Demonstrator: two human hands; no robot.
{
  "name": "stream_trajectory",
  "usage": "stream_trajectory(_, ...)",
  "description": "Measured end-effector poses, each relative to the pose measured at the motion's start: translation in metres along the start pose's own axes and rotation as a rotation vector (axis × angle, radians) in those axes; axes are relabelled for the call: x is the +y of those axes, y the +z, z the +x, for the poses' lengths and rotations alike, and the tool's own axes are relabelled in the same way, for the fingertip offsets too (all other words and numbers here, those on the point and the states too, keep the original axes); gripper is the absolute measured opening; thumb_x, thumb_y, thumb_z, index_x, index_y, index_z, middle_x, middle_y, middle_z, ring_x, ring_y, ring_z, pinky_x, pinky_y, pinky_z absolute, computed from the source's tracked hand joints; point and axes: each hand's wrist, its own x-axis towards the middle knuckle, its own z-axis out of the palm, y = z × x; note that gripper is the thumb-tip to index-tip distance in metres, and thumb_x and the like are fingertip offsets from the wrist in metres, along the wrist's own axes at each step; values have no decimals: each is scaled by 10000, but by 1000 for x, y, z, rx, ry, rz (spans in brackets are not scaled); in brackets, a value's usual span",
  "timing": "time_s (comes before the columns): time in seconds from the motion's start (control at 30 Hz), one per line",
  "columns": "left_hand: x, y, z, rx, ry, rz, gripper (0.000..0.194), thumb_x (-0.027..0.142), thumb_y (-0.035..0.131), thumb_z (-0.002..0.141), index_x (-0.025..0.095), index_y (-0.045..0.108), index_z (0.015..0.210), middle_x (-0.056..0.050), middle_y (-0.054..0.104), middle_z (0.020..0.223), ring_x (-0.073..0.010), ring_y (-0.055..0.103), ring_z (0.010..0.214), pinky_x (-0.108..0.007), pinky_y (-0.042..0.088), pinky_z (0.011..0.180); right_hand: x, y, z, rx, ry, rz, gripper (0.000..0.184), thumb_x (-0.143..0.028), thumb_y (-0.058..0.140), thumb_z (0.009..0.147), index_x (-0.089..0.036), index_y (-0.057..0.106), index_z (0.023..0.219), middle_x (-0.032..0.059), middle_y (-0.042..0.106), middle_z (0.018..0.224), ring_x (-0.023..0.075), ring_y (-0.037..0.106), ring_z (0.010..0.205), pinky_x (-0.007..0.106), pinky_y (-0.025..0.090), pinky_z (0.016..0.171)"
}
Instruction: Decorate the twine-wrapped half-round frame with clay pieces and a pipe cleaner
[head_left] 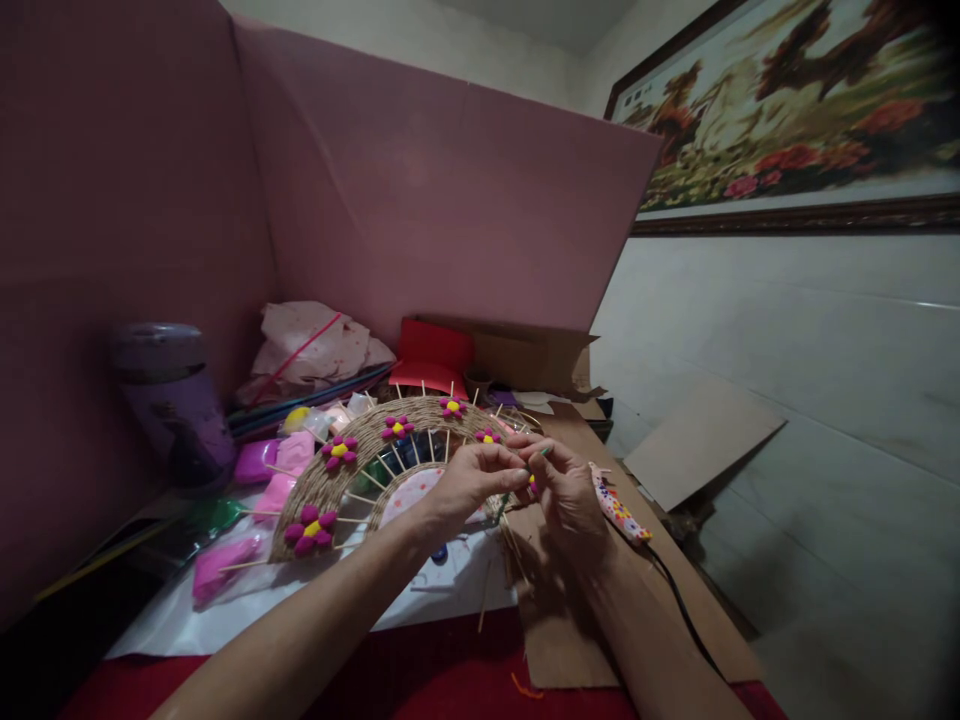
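Observation:
My left hand (491, 477) and my right hand (564, 490) meet over the right end of a twine-wrapped arch. Their fingertips are pinched together around a small green piece (545, 453), which looks like modelling clay and is mostly hidden by the fingers. More green shows just under my left hand. The arch (360, 440) is wound with tan twine over thin wooden sticks that poke out along both edges. Magenta flowers with yellow centres, such as the flower (310, 531) at its lower left end, are set along it. One flower is partly covered by my right hand.
Bags of pink clay (225, 570) lie left of the arch, near a purple tumbler (176, 410). Cardboard (570, 640) lies under my right arm, beside a patterned glue-gun-like tool (621, 508) with a black cord. Pink panels (442, 190) stand behind.

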Motion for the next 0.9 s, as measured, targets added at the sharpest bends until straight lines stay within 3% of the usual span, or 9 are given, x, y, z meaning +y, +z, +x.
stream_trajectory(0.17, -4, -2, 2, 3, 27, -3, 268, 378, 724, 691, 120, 653, 672, -32, 634, 609, -128, 572, 609, -274, 415, 669, 0, -1, 0, -8, -2, -22, 212, -429, 699, 740, -220, 719, 770, 63, 666, 936, 223, 576, 925, 302, 489, 683)
stream_trajectory(0.37, -3, -1, 2, -43, 8, 0, 309, 424, 683, 732, 117, 691, 769, -61, 674, 687, -148, 610, 672, -303, 437, 747, 1, -2, -1, 20, 39, -7, 207, -419, 698, 741, -216, 697, 700, 40, 647, 936, 153, 575, 725, 233, 455, 512)
stream_trajectory(0.53, -2, 0, 2, -50, 7, 3, 270, 376, 732, 688, 115, 689, 742, -69, 690, 690, -161, 629, 699, -318, 444, 778, 1, 0, -3, 13, -6, -36, 225, -431, 716, 722, -207, 705, 721, 47, 669, 899, 189, 603, 813, 291, 494, 670)
stream_trajectory(0.67, -1, 1, 3, 68, 22, -21, 298, 408, 730, 678, 119, 692, 739, -63, 681, 716, -151, 603, 690, -298, 439, 736, 1, 5, -4, 58, 26, 63, 386, -532, 687, 713, -237, 684, 961, 59, 683, 968, 211, 622, 842, 330, 497, 728)
stream_trajectory(0.77, 5, 0, 4, 203, 113, 24, 283, 402, 738, 667, 127, 707, 722, -32, 640, 675, -116, 532, 636, -254, 401, 660, 6, 5, -3, 172, 27, -2, 301, -511, 617, 790, -225, 686, 856, 37, 687, 858, 172, 613, 745, 288, 483, 679)
stream_trajectory(0.83, 9, 0, 6, 271, 180, 34, 264, 392, 754, 643, 134, 713, 682, -26, 622, 689, -115, 519, 662, -243, 387, 653, 10, 4, -2, 141, 54, -80, 271, -471, 608, 814, -213, 690, 797, 26, 676, 793, 153, 592, 695, 268, 470, 658)
stream_trajectory(0.9, 12, 0, 7, 307, 207, 12, 255, 383, 772, 614, 137, 716, 653, -34, 626, 752, -119, 527, 700, -241, 388, 664, 13, 4, -3, 29, 81, -106, 268, -458, 603, 822, -209, 703, 832, 32, 678, 822, 158, 591, 720, 273, 467, 687)
